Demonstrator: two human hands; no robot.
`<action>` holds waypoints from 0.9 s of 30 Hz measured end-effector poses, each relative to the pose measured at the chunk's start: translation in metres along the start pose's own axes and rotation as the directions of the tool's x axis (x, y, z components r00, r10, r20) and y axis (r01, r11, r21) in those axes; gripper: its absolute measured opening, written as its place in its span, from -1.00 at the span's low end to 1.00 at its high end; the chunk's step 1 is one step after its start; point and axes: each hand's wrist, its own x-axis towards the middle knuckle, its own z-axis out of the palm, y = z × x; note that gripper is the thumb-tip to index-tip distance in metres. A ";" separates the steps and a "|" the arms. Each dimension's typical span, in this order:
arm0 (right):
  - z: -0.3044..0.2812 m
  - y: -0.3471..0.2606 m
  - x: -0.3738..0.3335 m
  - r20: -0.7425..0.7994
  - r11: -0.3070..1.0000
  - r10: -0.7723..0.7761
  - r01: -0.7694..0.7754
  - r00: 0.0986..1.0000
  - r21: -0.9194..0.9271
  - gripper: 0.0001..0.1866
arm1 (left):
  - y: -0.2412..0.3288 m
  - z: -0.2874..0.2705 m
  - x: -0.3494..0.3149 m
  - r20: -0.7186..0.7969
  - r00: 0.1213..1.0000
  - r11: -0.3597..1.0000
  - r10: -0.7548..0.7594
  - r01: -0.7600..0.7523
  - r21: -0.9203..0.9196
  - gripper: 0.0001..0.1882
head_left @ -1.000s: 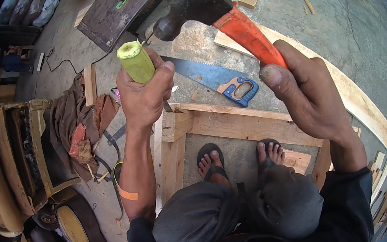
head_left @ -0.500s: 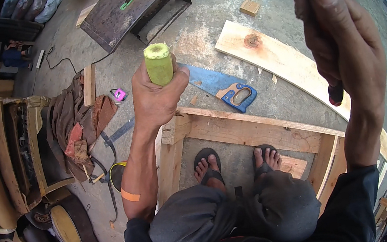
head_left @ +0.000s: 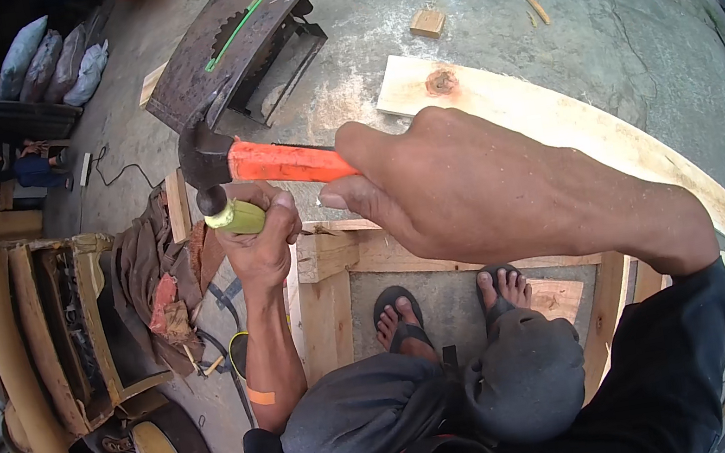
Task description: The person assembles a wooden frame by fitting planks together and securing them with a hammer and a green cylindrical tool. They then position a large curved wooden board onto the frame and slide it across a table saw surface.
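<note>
My right hand (head_left: 478, 186) grips a claw hammer (head_left: 287, 161) by its orange handle. The hammer's dark striking face is at the battered butt of a yellow-green tool handle (head_left: 237, 217). My left hand (head_left: 261, 253) is wrapped around that handle, which leans to the left; the tool's lower end is hidden. Both hands are above the far left corner of a pale wooden frame (head_left: 328, 321), where the bars meet. My right hand and forearm cover part of the frame's far bar and the floor behind it.
My sandalled feet (head_left: 400, 319) stand inside the frame. Beyond lie a long plank (head_left: 553, 118), a small wood block (head_left: 428, 23) and a metal saw table (head_left: 249, 32) with a toothed blade. Chair parts (head_left: 33, 341) and brown cloth (head_left: 142, 259) crowd the left. A person (head_left: 35, 170) sits at the far left.
My right hand has swung the hammer down and left from its raised place onto the yellow-green handle. My left hand has shifted left and lower, tilting the handle. The handsaw is now hidden.
</note>
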 end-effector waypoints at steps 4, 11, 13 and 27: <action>-0.011 0.002 0.005 -0.674 0.842 -0.109 0.429 0.731 0.329 -0.60 | -0.004 -0.001 0.000 0.006 1.000 1.000 -0.024 0.024 -0.001 -0.81; -0.015 -0.009 0.006 -0.442 0.944 -0.289 0.329 0.849 0.015 -0.62 | 0.000 -0.009 -0.010 -0.072 0.997 1.000 0.023 -0.022 0.021 -0.83; -0.013 -0.002 0.011 -0.724 0.779 -0.180 0.546 0.666 0.308 -0.61 | -0.003 -0.002 -0.006 -0.020 0.999 0.997 0.047 -0.048 -0.057 -0.85; -0.001 -0.007 0.008 -0.255 0.971 -0.238 0.230 0.937 -0.061 -0.62 | -0.006 -0.011 -0.014 0.007 1.000 1.000 -0.023 0.023 0.009 -0.76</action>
